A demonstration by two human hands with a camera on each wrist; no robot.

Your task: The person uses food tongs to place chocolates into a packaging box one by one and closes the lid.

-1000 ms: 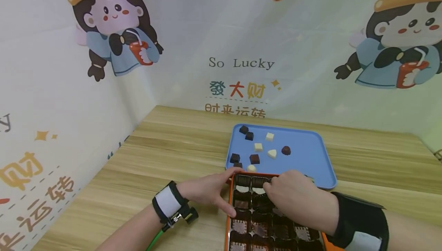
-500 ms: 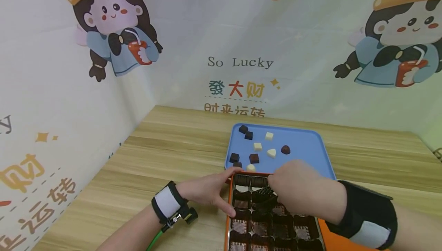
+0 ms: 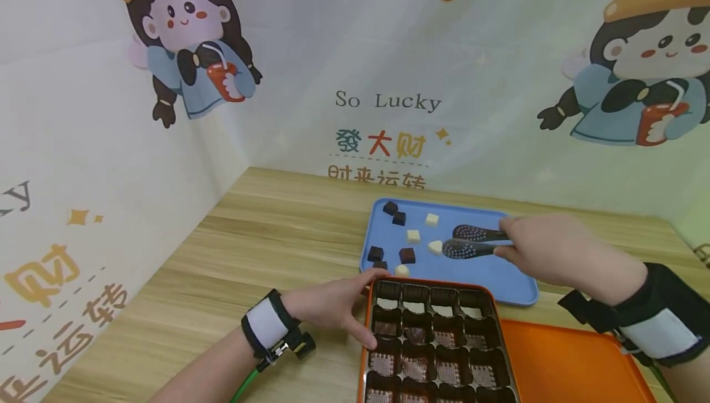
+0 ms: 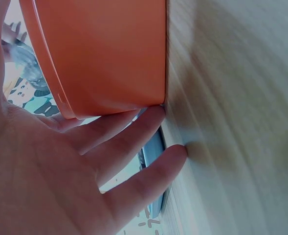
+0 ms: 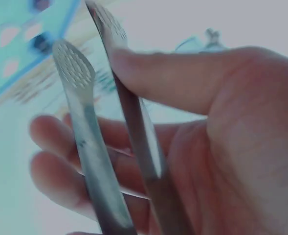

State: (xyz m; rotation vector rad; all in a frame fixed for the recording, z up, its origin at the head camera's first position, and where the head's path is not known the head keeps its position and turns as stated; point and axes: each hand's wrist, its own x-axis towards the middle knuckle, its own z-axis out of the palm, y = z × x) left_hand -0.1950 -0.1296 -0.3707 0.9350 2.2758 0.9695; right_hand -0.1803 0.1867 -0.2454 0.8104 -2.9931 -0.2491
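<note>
In the head view, my right hand (image 3: 560, 255) holds a pair of tongs (image 3: 471, 249) over the right half of the blue tray (image 3: 488, 286). The tongs' dimpled tips stand apart, one overlapping a white chocolate (image 3: 435, 247). The right wrist view shows the thumb on one arm of the tongs (image 5: 92, 142) and fingers behind the other. My left hand (image 3: 333, 307) rests against the back left corner of an orange box (image 3: 363, 384), thumb at its left rim. Its fingers lie extended along the orange wall (image 4: 104, 58). White and brown chocolates (image 3: 415, 334) sit in the box's dark divided insert.
Several dark chocolates (image 3: 376, 253) and white chocolates (image 3: 432, 219) lie scattered on the tray's left half, behind the box. An orange lid-like tray (image 3: 571, 360) lies right of the box. A printed backdrop (image 3: 310, 52) rises behind the wooden table (image 3: 233, 255).
My right hand has lifted the tongs out of the box's second row and moved up and right over the blue tray. The tongs' tips have spread. The left hand stays in place.
</note>
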